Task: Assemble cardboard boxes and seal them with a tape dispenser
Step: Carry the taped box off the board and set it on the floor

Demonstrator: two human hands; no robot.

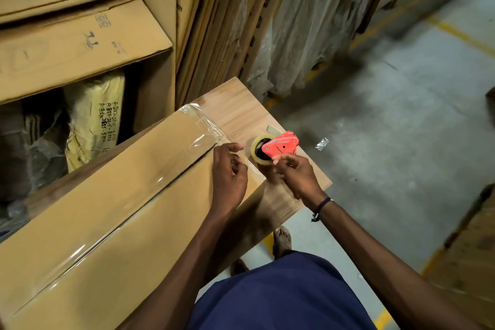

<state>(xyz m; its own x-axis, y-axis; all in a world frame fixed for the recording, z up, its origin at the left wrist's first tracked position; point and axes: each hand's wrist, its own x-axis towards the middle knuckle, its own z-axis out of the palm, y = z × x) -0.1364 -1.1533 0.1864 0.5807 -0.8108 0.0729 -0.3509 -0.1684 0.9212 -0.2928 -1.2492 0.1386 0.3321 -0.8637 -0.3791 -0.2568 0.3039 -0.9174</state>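
Note:
A long cardboard box (112, 222) lies on a wooden table (241, 107), its closed top flaps covered by clear tape (150, 182) along the centre seam and across the far end. My left hand (229, 169) rests on the box's near corner with fingers curled over the tape end. A red tape dispenser (280, 146) with a tan tape roll (258, 151) stands on the table just right of the box. My right hand (294, 171) grips the dispenser's handle from below.
Large open cartons (80, 43) and upright stacks of flat cardboard (227, 21) stand beyond the table. Grey concrete floor (388, 128) with yellow lines lies to the right, with a scrap of clear film (322, 143) on it. Another box (468, 249) is at the right edge.

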